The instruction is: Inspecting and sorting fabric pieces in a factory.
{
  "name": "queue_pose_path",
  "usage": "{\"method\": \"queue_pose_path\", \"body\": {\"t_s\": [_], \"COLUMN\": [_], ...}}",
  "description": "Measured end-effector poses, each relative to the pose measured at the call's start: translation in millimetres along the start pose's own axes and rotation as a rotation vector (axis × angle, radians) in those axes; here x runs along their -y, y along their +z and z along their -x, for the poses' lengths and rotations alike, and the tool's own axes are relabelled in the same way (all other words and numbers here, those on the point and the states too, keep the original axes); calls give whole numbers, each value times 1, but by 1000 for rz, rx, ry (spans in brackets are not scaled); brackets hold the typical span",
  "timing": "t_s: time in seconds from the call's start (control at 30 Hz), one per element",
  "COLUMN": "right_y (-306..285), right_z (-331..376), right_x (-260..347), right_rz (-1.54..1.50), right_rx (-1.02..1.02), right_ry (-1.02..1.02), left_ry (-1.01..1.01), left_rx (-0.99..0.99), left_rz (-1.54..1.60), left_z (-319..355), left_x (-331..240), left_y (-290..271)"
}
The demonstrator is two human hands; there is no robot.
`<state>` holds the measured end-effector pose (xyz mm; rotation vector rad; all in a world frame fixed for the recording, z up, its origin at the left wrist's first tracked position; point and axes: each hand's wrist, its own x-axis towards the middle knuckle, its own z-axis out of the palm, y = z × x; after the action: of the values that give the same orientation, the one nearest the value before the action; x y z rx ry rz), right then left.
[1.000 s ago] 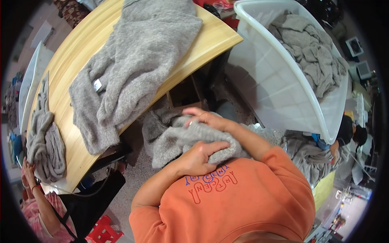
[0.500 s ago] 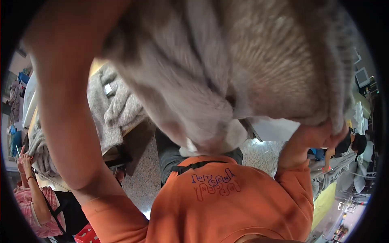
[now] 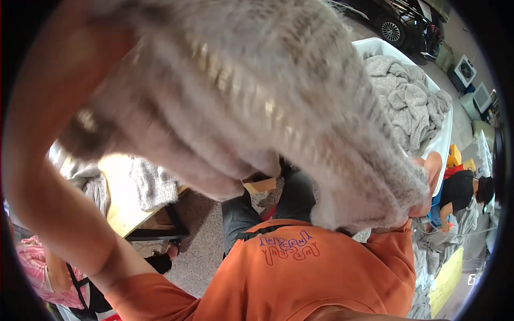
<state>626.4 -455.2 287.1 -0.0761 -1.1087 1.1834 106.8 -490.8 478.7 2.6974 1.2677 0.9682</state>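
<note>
A fuzzy grey-beige knitted garment [image 3: 300,101] fills the upper middle, stretched across in front of me and smeared by motion. At its right end my right hand [image 3: 430,166] is closed on a bunched edge. My left arm reaches high on the left, and my left hand [image 3: 110,37] is at the garment's upper left part, which hangs from it. That hand is blurred and its fingers are mostly hidden. The garment's lower folds hang near my lap, over my orange top [image 3: 289,267].
A white bin [image 3: 448,134] at the right holds a heap of grey knitwear [image 3: 409,99]. More grey knitwear [image 3: 152,182] lies on a wooden table [image 3: 119,198] at left. One person [image 3: 51,273] sits at lower left, another [image 3: 458,192] at far right. A dark car [image 3: 393,29] stands behind.
The garment has swung left and spread across the view. My left arm has moved further left. The right hand stays on its edge; the white bin and the car have come into view.
</note>
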Motion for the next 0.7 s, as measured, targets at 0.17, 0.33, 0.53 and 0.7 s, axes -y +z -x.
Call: {"method": "queue_pose_path", "body": {"t_s": [0.17, 0.33, 0.53, 0.7], "right_y": [0, -93, -141, -127], "right_z": [-6, 38, 128, 115], "right_x": [-49, -154, -230, -268], "right_rz": [-106, 55, 185, 403], "right_rx": [106, 402, 429, 119], "right_ry": [209, 503, 1198, 958], "left_ry": [-70, -494, -1057, -920], "left_rx": [167, 222, 140, 259], "left_rz": [58, 494, 1244, 1227], "left_z": [-51, -34, 80, 93], "left_x": [-124, -45, 15, 31], "left_y": [113, 294, 502, 522]}}
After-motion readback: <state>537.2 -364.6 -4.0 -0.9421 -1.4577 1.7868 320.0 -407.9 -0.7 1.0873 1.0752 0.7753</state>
